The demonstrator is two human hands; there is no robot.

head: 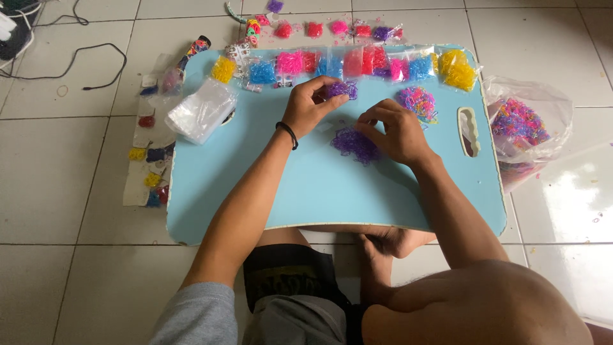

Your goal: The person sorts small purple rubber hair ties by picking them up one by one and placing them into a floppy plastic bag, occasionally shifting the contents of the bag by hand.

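A light blue lap table (pixel 319 191) stands on the tiled floor. In its middle lies a loose heap of small purple rubber bands (pixel 354 145). My right hand (pixel 396 133) rests at the heap's right edge, fingers pinched together on some of the bands. My left hand (pixel 310 105), with a black band on its wrist, is held further back and grips a small clear bag of purple bands (pixel 343 89).
Small bags of yellow, blue, pink and red bands (pixel 345 64) line the table's far edge. A multicoloured pile (pixel 417 102) lies right of my hands. A stack of empty clear bags (pixel 201 112) sits left, a large bag of mixed bands (pixel 520 124) right, cables (pixel 70 57) far left.
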